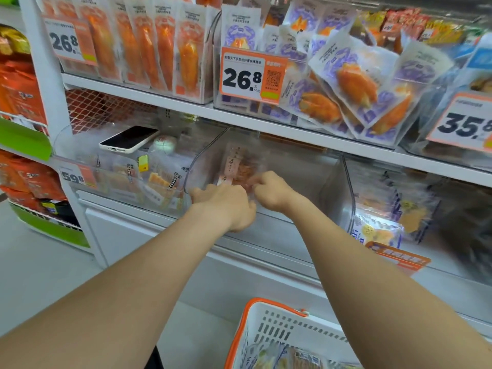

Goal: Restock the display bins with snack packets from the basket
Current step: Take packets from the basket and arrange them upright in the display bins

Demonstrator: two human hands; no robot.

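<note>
Both my hands reach into a clear display bin (330, 187) on the lower shelf. Inside it stand a few pink-and-orange snack packets (237, 166), blurred by motion. My left hand (226, 206) is at the bin's front lip with its fingers curled down over the edge. My right hand (269, 190) pinches the packets at their lower edge. A white basket (269, 331) with an orange rim sits at the bottom, holding several snack packets (290, 360).
A phone (129, 141) lies on packets in the left bin (119, 174). The right bin (386, 217) holds blue-and-white packets. The upper shelf carries orange packets (149, 43), purple crab-print packets (346, 83) and price tags (251, 75).
</note>
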